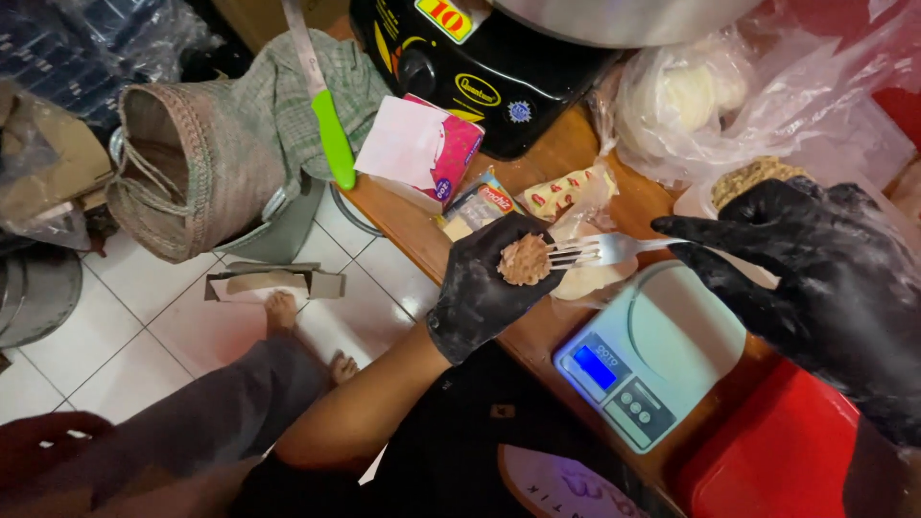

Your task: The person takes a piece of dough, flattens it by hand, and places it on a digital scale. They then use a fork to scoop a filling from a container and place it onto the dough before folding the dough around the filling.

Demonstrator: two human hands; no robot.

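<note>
While my left hand (489, 288) cups one meat patty (524, 260), my right hand (815, 269) grips one fork (600, 250) above one scale (652, 350) on the bench (566, 153).

- Digital kitchen scale (662, 350), pale green, display lit blue, set on wooden table (566, 153).
- Red container (782, 456) just beside scale.
- Pink-and-white tissue box (422, 149) near table edge.
- Black appliance (489, 67) at table's far end.
- Clear plastic bags (700, 96) holding pale dough.
- Woven basket (197, 168) tipped on its side on white tiled floor (125, 336).
- Green-handled knife (326, 115) lying across checked cloth (288, 96).
</note>
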